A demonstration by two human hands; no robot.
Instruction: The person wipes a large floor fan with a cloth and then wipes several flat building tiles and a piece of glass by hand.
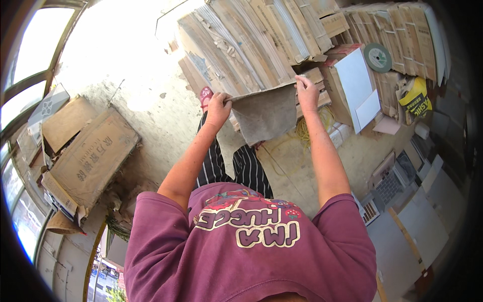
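Observation:
A grey-brown cloth [265, 115] hangs stretched out in front of my legs, held by its two upper corners. My left hand [218, 108] is closed on the corner at the left. On the other side, a little higher up in the view, my right hand [306, 92] pinches the opposite corner. The edge between the two is pulled nearly straight, while the lower part droops freely. Beyond the cloth stands a large stack of flat cardboard-wrapped packs [241, 48], and part of its near side is hidden behind the cloth.
Flattened cardboard boxes [93, 156] lie at the left by the windows. To the right are a white panel [354, 83], a green disc [377, 57], a yellow bag [415, 98] and a coil of yellow strapping [322, 121]. Tile samples [390, 194] lean at the far right.

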